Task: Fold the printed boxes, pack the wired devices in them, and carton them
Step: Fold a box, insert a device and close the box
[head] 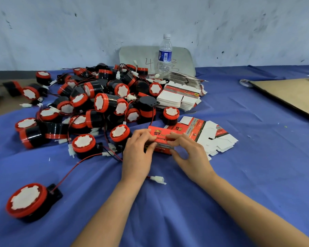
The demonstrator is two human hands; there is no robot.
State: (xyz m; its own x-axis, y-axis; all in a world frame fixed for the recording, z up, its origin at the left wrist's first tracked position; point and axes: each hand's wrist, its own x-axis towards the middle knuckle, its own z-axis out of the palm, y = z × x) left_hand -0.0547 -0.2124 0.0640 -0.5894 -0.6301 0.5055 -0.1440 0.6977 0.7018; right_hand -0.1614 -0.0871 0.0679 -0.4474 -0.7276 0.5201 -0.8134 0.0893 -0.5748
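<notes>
A red printed box sits on the blue cloth at the centre, held from both sides. My left hand grips its left end with curled fingers over the top flap. My right hand pinches its right end between thumb and fingers. Flat unfolded boxes lie fanned just right of the hands. A large pile of black-and-red wired devices spreads to the left and behind. One device lies apart at the near left, and its red wire runs to a white connector under my left wrist.
Stacks of flat box blanks rest behind the pile. A water bottle stands at the wall before a grey board. A brown cardboard sheet and a tape roll lie at the far right.
</notes>
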